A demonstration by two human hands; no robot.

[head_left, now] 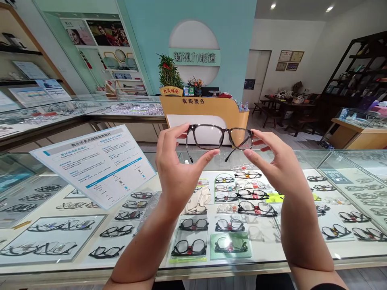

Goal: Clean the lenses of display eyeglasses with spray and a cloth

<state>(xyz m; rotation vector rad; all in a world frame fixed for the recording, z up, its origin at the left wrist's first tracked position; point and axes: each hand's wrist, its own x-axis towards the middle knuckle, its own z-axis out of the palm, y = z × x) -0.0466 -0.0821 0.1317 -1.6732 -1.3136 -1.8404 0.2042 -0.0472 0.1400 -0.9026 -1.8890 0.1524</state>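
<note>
Forearms (148, 241), L hand (178, 167), R hand (277, 163), blk specs (225, 131) held btwn.

From my end I see a teal wall (238, 40) behind a wooden counter (229, 106), lit ceiling spotlights (273, 6), perhaps a dark table (292, 104).

Dark-framed glasses (225, 130) between both hands (178, 171)

Eyewear shop: glass display table (236, 270), rows of spectacle frames (189, 248), cashier desk (237, 117), wall sign (195, 57) reading 新视力眼镜.
</note>
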